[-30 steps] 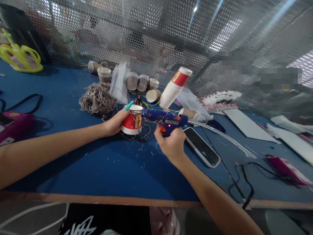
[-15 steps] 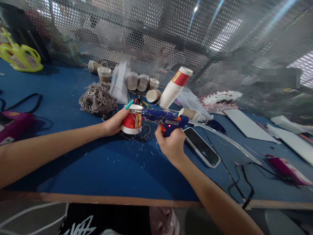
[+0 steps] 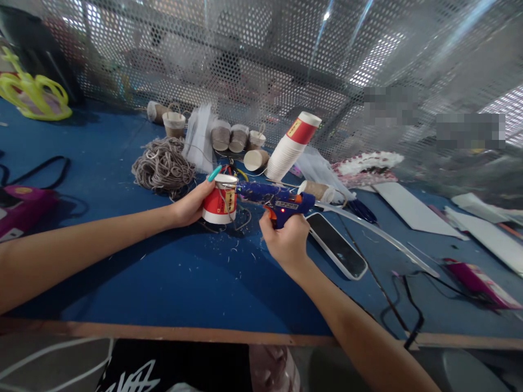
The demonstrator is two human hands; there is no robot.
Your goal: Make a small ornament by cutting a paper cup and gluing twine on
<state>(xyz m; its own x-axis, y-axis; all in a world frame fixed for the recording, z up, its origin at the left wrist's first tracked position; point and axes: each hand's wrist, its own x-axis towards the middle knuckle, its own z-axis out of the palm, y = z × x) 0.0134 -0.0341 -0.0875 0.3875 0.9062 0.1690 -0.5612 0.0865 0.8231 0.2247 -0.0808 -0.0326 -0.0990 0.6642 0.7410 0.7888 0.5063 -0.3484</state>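
Observation:
My left hand is closed on a red and white paper cup, its thumb with a long turquoise nail at the rim. My right hand grips a blue glue gun with an orange trigger and a lit red light. The gun's metal nozzle is at the cup's upper edge; whether it touches cannot be told. A long clear glue stick trails from the gun's back. Thin cord hangs about the cup. Beyond it stands a leaning stack of paper cups. A bundle of grey cord lies left of it.
Several twine-wrapped cups sit along the back, beside white mesh. A phone lies right of my right hand. Yellow crown-like frame is at far left, white boards at right. Perforated metal screen rises behind.
The cup in my left hand has turned very slightly. Both hands and the glue gun stay almost in place.

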